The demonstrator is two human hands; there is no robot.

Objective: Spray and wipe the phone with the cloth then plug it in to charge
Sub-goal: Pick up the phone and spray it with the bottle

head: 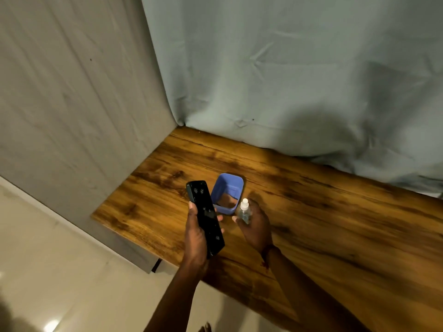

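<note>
Phone [205, 218]: lower back hidden under left hand [195, 238]; small marks on its dark face too blurred to read. Spray bottle [244, 211]: base buried in right hand [255, 227], label illegible. Blue container [227, 194]: brownish contents (cloth? cannot tell). Wooden table [311, 212] runs off right and bottom edges. Toes cut by bottom edge.

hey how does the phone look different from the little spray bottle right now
The phone is black, flat and long; the spray bottle is clear with a white top, small and rounded. The phone lies tilted in the left hand, its top end toward the blue container; the spray bottle stands nearly upright in the right hand. Both are held above the wooden table, close together.
</note>
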